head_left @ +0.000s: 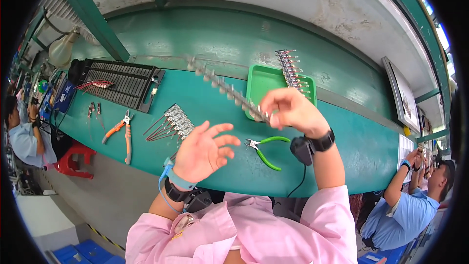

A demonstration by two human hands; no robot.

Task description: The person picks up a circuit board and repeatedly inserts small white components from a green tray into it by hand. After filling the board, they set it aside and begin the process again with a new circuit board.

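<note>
My right hand pinches one end of a long, thin strip of small circuit boards between thumb and fingers. The strip slants up to the left above the bench, its far end blurred by motion. To its lower left, my left hand is empty, palm turned up and fingers spread and bent. Beyond that hand lies a panel of small boards with red wires. Between my hands on the green mat rest green-handled cutters, jaws pointing left. Behind my right hand is a green tray, with another board strip leaning over its far rim.
Orange-handled pliers lie at the left, near a black slotted rack holding red wires. A lamp and green post stand behind. People sit at both sides; a red stool stands below left. Cables run from my wrists.
</note>
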